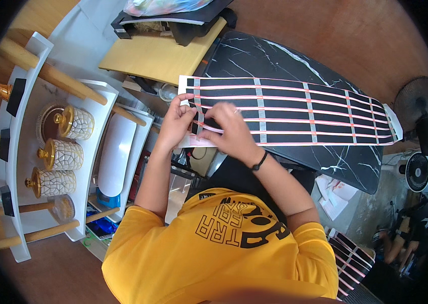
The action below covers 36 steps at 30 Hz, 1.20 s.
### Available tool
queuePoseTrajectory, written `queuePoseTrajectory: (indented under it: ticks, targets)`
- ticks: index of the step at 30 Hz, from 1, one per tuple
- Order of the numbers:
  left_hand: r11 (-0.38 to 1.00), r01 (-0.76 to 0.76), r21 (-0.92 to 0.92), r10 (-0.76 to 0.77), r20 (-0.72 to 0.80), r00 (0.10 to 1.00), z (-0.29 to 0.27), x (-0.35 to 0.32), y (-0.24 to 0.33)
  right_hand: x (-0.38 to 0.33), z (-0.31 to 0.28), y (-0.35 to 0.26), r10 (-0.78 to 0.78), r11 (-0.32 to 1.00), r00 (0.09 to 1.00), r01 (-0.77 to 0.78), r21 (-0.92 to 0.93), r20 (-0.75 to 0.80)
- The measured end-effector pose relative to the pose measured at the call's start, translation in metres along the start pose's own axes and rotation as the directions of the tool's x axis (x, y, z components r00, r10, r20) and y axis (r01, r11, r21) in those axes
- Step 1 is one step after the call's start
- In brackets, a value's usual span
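Jars (65, 156), three, gold-lidded, on white shelf (99, 133); contents hidden. Striped panel (284, 115): left hand (177, 123) at end, thumb-forefinger apart; right hand (234, 129) blurred, finger grip unclear.

The sheet (284, 103) lies on the table (348, 164), right of the shelf (86, 167).

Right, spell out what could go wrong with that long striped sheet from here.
The left end of the striped sheet appears to overhang the black table, so it might sag or bend if the left hand presses down there. A pink-and-white strip at the right hand looks bowed rather than flat; it could crease or end up crooked beside the other strips.
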<state>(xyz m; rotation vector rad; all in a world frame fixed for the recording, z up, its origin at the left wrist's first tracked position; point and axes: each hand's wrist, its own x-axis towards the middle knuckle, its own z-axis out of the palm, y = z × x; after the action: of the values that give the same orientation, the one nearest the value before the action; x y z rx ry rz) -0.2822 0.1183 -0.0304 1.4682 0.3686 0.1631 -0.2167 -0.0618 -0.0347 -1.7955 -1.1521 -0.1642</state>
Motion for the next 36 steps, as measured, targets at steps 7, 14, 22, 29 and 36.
queuePoseTrajectory:
  ticks: [7,14,22,29,36]
  targets:
    - [0.998,0.049,-0.047,-0.05,-0.029,0.998,0.0,-0.005,0.002,-0.025,0.033,-0.01,-0.03,0.999,0.999,0.028,-0.042,-0.04]
    - [0.992,0.11,0.063,-0.113,0.046,0.992,0.002,-0.034,0.005,-0.028,0.033,-0.005,0.275,0.912,0.961,-0.255,0.322,-0.018]
    - [0.996,-0.087,0.022,0.085,0.095,0.992,0.013,-0.046,-0.012,-0.012,0.019,0.029,0.616,0.156,0.68,-0.6,0.785,0.397]
    - [0.976,0.021,0.215,-0.042,0.095,0.995,-0.003,-0.062,-0.003,0.013,-0.02,0.049,0.738,0.234,0.641,-0.537,0.811,0.211]
    - [0.922,0.169,0.348,-0.112,-0.176,0.978,0.0,-0.022,-0.006,0.012,0.004,0.025,0.482,0.635,0.85,-0.507,0.583,0.213]
